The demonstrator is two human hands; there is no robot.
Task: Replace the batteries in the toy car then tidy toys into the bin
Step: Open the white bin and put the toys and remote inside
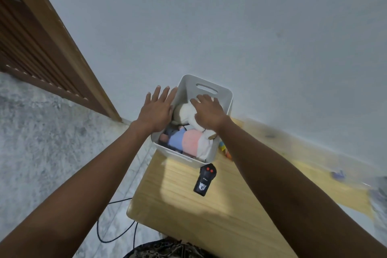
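On a light wooden table [209, 205] against a pale wall [230, 27], your left hand [156, 111], fingers spread, rests on one white bin [225, 98] while your right hand [209, 114], fingers curled, presses one white plush toy [185, 114] beneath them, one black remote control [204, 180] nearer you.

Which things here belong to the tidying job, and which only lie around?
Job:
white plastic bin
cream plush toy
pink-and-blue plush toy
black remote control
small orange toy

Lying about:
black cable
wooden table

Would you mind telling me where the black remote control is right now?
In the head view, the black remote control lies on the wooden table, just outside the near wall of the white bin, between the person's forearms.
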